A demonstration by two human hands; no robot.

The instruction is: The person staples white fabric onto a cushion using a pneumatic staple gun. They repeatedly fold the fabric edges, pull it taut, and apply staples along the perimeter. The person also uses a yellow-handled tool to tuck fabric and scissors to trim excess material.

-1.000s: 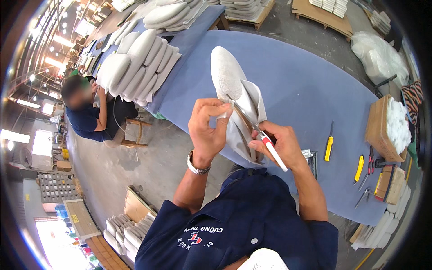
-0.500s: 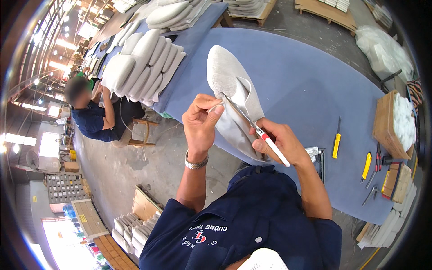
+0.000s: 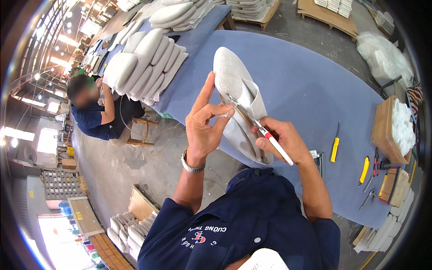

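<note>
A light grey upholstered pad (image 3: 234, 72), long and rounded at its far end, stands tilted in front of me above the table. Its fabric cover gapes along the near side, with a loose flap (image 3: 254, 96). My left hand (image 3: 202, 128) pinches with thumb and forefinger at the cover's edge, another finger stretched up against the pad. My right hand (image 3: 283, 141) grips a long slim hand tool (image 3: 276, 148) with a white and red handle. Its metal end reaches into the cover's opening beside my left fingertips; its exact kind is unclear.
The blue-covered table (image 3: 306, 76) holds yellow-handled tools (image 3: 335, 148), a yellow cutter (image 3: 364, 170), pliers and a carton of white stuffing (image 3: 391, 128) at right. Stacked grey pads (image 3: 144, 67) lie far left, where a co-worker (image 3: 96, 108) sits. More pads (image 3: 128, 231) stand low left.
The pad and both hands have shifted slightly right. My left fingers have opened out, one now stretched along the pad, while thumb and forefinger stay together. The tool remains in my right hand.
</note>
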